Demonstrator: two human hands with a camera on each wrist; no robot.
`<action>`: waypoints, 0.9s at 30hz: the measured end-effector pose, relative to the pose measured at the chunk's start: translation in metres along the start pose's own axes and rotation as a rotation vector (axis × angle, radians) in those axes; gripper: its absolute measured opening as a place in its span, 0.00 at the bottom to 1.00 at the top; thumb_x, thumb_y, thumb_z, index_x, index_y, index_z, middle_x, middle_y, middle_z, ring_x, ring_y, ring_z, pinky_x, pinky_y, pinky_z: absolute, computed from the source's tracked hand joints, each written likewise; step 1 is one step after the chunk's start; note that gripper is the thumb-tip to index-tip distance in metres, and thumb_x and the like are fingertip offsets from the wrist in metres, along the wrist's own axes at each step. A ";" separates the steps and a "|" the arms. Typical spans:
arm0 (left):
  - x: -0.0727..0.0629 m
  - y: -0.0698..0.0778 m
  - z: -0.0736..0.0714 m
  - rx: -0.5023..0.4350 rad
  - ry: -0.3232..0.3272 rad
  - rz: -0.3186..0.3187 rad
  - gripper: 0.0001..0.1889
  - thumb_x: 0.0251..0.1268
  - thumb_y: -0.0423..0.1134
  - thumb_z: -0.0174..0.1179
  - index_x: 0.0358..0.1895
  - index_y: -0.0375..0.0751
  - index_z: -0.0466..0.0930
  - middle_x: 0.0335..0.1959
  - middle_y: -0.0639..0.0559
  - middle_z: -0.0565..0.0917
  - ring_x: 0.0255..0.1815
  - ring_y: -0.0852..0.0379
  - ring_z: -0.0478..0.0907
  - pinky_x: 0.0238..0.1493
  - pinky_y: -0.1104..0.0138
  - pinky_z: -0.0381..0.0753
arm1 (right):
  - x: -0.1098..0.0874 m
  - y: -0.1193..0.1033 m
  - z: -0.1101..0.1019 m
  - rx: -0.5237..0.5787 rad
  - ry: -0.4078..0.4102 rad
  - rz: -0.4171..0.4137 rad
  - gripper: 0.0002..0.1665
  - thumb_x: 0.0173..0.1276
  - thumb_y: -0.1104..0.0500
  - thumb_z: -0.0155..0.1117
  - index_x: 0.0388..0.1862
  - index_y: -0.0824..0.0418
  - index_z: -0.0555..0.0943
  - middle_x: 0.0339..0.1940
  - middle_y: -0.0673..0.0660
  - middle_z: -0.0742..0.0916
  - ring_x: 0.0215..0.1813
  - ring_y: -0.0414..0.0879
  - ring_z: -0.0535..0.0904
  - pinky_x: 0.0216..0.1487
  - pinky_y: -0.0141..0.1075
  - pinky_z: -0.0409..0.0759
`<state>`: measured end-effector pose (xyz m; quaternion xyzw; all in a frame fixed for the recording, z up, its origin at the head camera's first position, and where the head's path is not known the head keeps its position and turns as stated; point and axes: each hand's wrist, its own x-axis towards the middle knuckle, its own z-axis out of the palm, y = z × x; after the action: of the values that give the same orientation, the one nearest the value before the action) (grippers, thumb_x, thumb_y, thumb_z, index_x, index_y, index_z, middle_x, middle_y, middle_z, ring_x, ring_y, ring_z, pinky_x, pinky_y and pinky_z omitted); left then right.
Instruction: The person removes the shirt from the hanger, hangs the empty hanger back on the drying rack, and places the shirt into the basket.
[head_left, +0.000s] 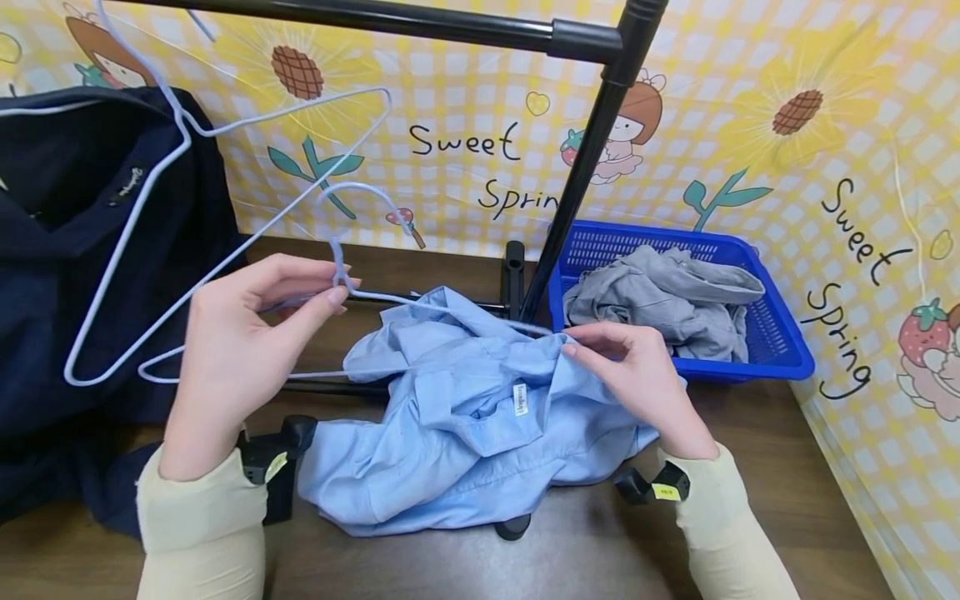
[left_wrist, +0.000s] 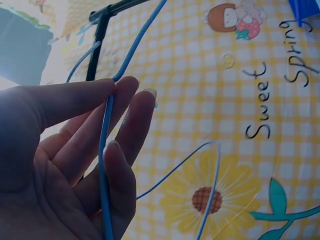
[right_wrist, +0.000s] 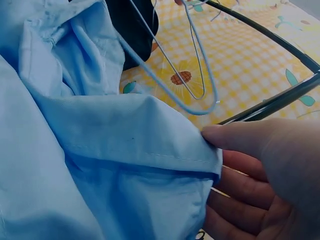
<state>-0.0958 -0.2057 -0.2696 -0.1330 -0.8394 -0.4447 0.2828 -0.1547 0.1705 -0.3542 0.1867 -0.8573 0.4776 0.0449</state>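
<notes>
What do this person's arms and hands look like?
The left hand and right hand are bare. The person wears cream sleeves and, at each wrist, a black device with a small yellow label.

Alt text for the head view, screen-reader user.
A person's left hand pinches a hanger just below its hook; the right hand pinches a light-blue shirt, with part of the hanger inside it. Beyond are a black rack and a blue basket holding gray cloth.
</notes>
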 end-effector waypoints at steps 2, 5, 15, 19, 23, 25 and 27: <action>-0.001 0.000 -0.005 -0.044 0.026 -0.011 0.11 0.62 0.26 0.70 0.48 0.36 0.88 0.42 0.50 0.90 0.36 0.63 0.86 0.42 0.77 0.81 | -0.001 0.001 -0.002 -0.002 -0.016 0.014 0.13 0.69 0.48 0.73 0.49 0.52 0.90 0.44 0.44 0.90 0.43 0.40 0.86 0.46 0.36 0.83; -0.003 0.001 -0.010 -0.102 0.078 -0.013 0.12 0.61 0.22 0.69 0.48 0.31 0.87 0.44 0.47 0.89 0.33 0.59 0.86 0.41 0.75 0.82 | -0.001 0.003 -0.004 -0.002 -0.028 0.021 0.15 0.69 0.47 0.72 0.50 0.52 0.90 0.45 0.44 0.90 0.44 0.40 0.86 0.47 0.37 0.83; -0.007 0.003 -0.026 -0.093 0.243 -0.014 0.17 0.64 0.24 0.67 0.55 0.33 0.86 0.40 0.43 0.89 0.30 0.59 0.87 0.36 0.74 0.82 | -0.002 -0.008 -0.015 -0.037 0.062 -0.049 0.18 0.72 0.50 0.70 0.58 0.52 0.86 0.53 0.46 0.88 0.53 0.41 0.83 0.54 0.37 0.80; -0.008 0.004 -0.030 -0.111 0.286 -0.054 0.16 0.63 0.24 0.68 0.54 0.31 0.86 0.40 0.45 0.90 0.30 0.59 0.87 0.36 0.74 0.82 | 0.002 -0.019 -0.018 -0.067 0.126 -0.116 0.18 0.71 0.53 0.72 0.58 0.50 0.87 0.54 0.44 0.87 0.54 0.39 0.81 0.57 0.35 0.77; -0.010 0.005 -0.034 -0.192 0.347 -0.060 0.15 0.61 0.22 0.68 0.52 0.26 0.85 0.44 0.42 0.89 0.32 0.57 0.87 0.36 0.74 0.82 | 0.008 -0.031 -0.018 -0.093 0.187 -0.221 0.19 0.68 0.58 0.74 0.58 0.50 0.87 0.54 0.43 0.87 0.55 0.39 0.80 0.57 0.33 0.75; -0.010 0.005 -0.036 -0.188 0.376 -0.038 0.15 0.61 0.22 0.68 0.51 0.25 0.85 0.45 0.40 0.88 0.35 0.58 0.87 0.35 0.75 0.82 | 0.012 -0.039 -0.017 -0.106 0.217 -0.289 0.21 0.66 0.61 0.75 0.58 0.51 0.87 0.55 0.45 0.87 0.57 0.41 0.80 0.58 0.35 0.75; -0.011 0.005 -0.038 -0.174 0.407 -0.024 0.14 0.61 0.22 0.68 0.51 0.23 0.85 0.46 0.38 0.87 0.36 0.58 0.87 0.36 0.75 0.82 | 0.016 -0.048 -0.016 -0.119 0.248 -0.357 0.22 0.65 0.63 0.76 0.58 0.55 0.87 0.56 0.47 0.87 0.59 0.44 0.80 0.60 0.39 0.75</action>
<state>-0.0714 -0.2338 -0.2557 -0.0545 -0.7251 -0.5363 0.4285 -0.1539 0.1564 -0.3026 0.2725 -0.8251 0.4301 0.2449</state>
